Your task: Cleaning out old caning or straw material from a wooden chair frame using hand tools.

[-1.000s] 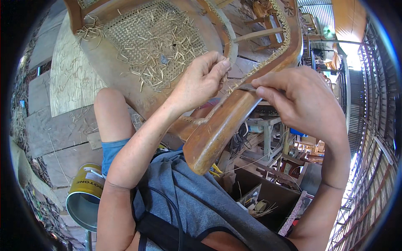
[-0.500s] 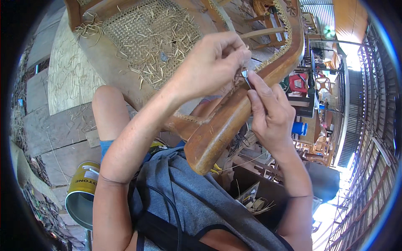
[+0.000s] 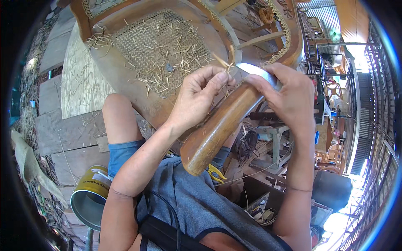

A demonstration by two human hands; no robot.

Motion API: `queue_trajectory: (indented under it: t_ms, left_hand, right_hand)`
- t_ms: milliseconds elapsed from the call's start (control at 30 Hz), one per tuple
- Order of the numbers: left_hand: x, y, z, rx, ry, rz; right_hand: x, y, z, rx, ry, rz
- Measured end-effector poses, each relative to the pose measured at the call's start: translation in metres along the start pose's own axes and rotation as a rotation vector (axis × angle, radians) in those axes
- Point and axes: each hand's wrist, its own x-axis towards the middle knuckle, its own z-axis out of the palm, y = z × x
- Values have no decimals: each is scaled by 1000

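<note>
My left hand (image 3: 205,90) is closed in a pinch on pale cane strips (image 3: 224,61), whose ends stick up past the fingertips. In my right hand (image 3: 293,90) is a knife; its broad shiny blade (image 3: 255,71) points left toward the cane, close to my left fingertips. Whether the edge touches the strips I cannot make out, and the handle is hidden in my grip. Both hands are above the rounded wooden arm (image 3: 217,131) of a chair, which slants toward my lap. Beyond my left hand, the chair's woven cane seat (image 3: 127,39) is strewn with short clippings.
A yellow metal can (image 3: 90,190) stands open at my left on the plank floor. Yellow-handled pliers (image 3: 216,173) lie below the chair arm. To the lower right, a dark box (image 3: 272,194) holds cane scraps and small items. A pale board (image 3: 79,75) leans left of the chair.
My right hand has moved up and right, and the knife blade now shows broadside. My left hand has dropped slightly and turned, with the cane ends now in sight. The whole view has shifted.
</note>
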Motion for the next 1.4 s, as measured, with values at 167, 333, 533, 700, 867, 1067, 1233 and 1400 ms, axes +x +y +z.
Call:
queue_trajectory:
  t_ms: [167,333,533,700,867,1067,1233,1400]
  left_hand:
    - [6,-6,-6,-289,-66,-85]
    - [6,-8,-5,-601,-4,-184]
    - [10,6,1,-724,67,-260]
    - [40,-16,-14,-797,-139,-229]
    - [88,22,-51,42,-80,-128]
    - [106,75,-92,1281,36,385]
    - [26,6,-66,528,-411,191]
    - [7,1,-49,538,-407,56]
  right_hand:
    - [44,24,-11,-315,30,-181]
    - [57,31,28,277,-372,-446]
    - [64,34,50,341,-412,-207]
    - [54,33,56,293,-346,-96]
    - [50,30,55,324,-216,-45]
    - [48,23,55,435,-54,-13]
    - [45,24,56,427,46,-18]
    - [41,28,56,356,18,-40]
